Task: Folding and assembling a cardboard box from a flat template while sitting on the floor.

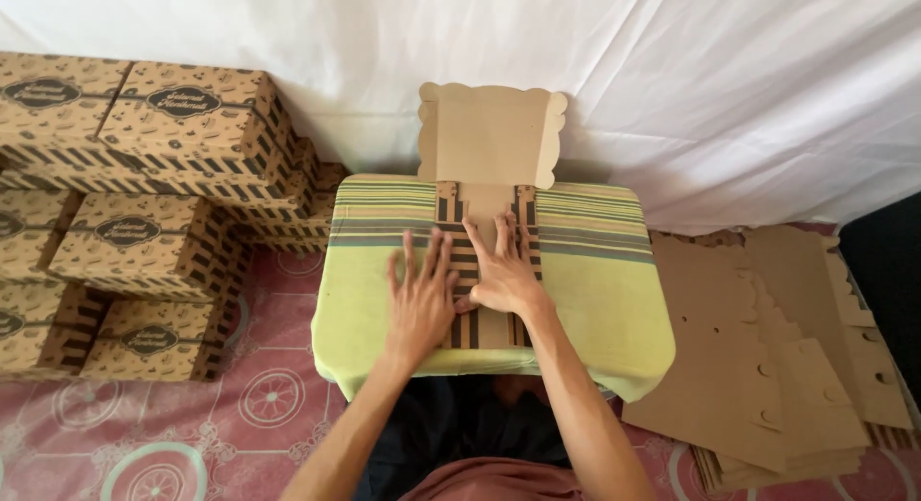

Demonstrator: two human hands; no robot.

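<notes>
Hands [465,290] flat on cardboard blank [484,223]

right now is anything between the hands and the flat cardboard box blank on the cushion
Nothing visible. The left hand and right hand both lie flat, directly on the box blank atop the green striped cushion.

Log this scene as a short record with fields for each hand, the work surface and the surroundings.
left hand: flat, fingers spread, pressing the flat box blank
right hand: flat on the same blank
work surface: low table under a green striped cloth
to the left: stacked folded boxes
to the right: pile of unfolded blanks
backdrop: white sheet
</notes>
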